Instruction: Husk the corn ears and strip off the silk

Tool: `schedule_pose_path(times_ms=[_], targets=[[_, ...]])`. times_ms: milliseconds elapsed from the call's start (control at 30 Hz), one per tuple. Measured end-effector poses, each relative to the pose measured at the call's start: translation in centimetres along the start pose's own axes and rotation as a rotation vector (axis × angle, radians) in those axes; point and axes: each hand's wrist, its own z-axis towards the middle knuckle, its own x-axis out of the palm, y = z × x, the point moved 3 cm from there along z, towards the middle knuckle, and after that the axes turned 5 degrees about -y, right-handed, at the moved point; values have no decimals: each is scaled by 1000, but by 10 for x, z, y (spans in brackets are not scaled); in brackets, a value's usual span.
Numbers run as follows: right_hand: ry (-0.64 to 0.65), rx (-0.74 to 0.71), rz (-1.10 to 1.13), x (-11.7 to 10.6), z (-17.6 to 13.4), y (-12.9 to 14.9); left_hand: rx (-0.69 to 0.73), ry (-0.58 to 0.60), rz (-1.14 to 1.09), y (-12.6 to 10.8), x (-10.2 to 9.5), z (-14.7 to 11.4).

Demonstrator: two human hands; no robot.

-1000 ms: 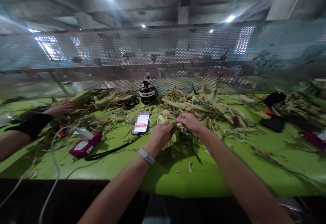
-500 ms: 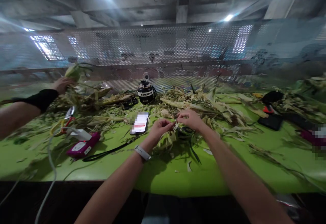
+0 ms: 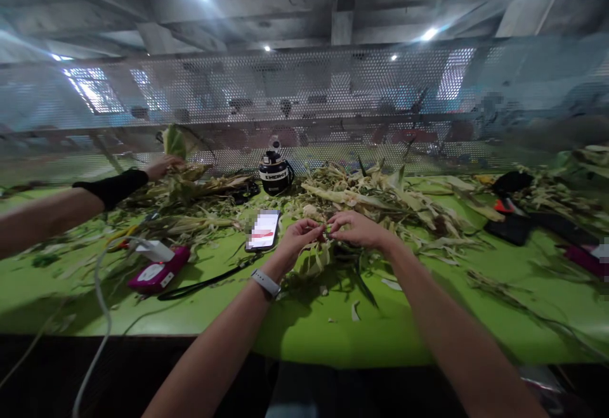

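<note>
My left hand (image 3: pixel 301 238) and my right hand (image 3: pixel 354 229) meet over the table's front middle, their fingertips pinched together. Whatever small piece lies between the fingertips is too small to make out. Just beneath them, pale and green corn husk strips (image 3: pixel 320 258) hang and lie on the green surface. A heap of torn corn husks (image 3: pixel 371 193) spreads behind my hands. Left of my left hand rests a phone (image 3: pixel 263 230) with its screen lit. A pale band circles my left wrist.
A black bottle (image 3: pixel 276 172) stands at the back. Left are a purple power strip (image 3: pixel 159 270) with a white cable and a black strap (image 3: pixel 204 285). A co-worker's hand (image 3: pixel 164 165) holds husks at left. Right lies a dark phone-like object (image 3: pixel 508 229). A perforated screen (image 3: pixel 304 101) lines the back.
The co-worker's arm at left has moved right, with the husks in its hand. My hands stay nearly in place, with fingertips shifted slightly.
</note>
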Motion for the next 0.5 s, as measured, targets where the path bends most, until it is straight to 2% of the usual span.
schedule_pose_path(times_ms=[200,300,400,500], targets=[[1,46,78,-5,-5,8,-51,13,36,3,-4,6],[102,119,132,-1,-6,6,-38,28,38,0,-5,6],[216,273,188,4,-7,-2,-40,20,2,-2,-7,5],[137,322,226,7,-5,-9,-70,-3,-73,-1,-8,5]])
